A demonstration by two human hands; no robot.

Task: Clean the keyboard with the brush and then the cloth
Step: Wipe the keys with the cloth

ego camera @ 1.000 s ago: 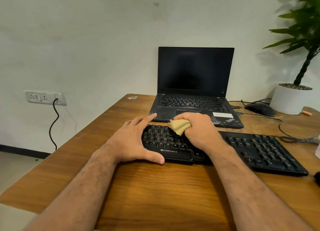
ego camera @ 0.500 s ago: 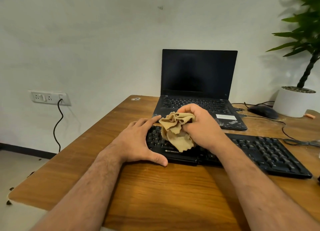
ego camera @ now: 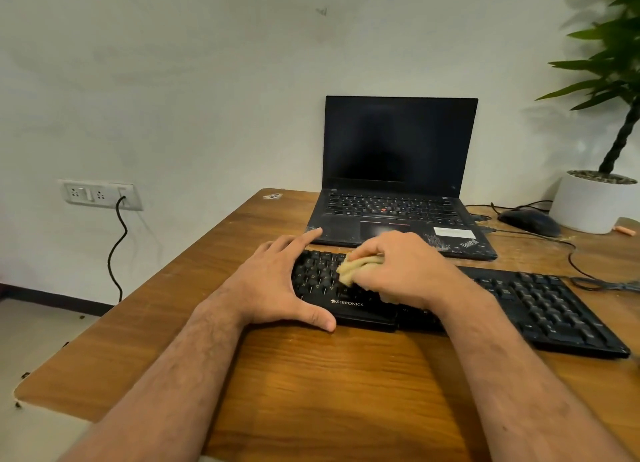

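L hand [ego camera: 277, 281] flat, bracing keyboard [ego camera: 519, 305] near table's left edge; R hand [ego camera: 408, 271] grips bunched cloth [ego camera: 356, 267]: wipe w/ short, light row-by-row strokes.

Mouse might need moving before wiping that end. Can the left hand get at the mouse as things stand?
Probably not easily: the left hand braces the keyboard's left end, while the mouse lies far right, beyond the right hand and laptop.

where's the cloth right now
In the head view the tan cloth is bunched in the right hand, pressed onto the left half of the black keyboard, just right of the left hand and before the laptop.
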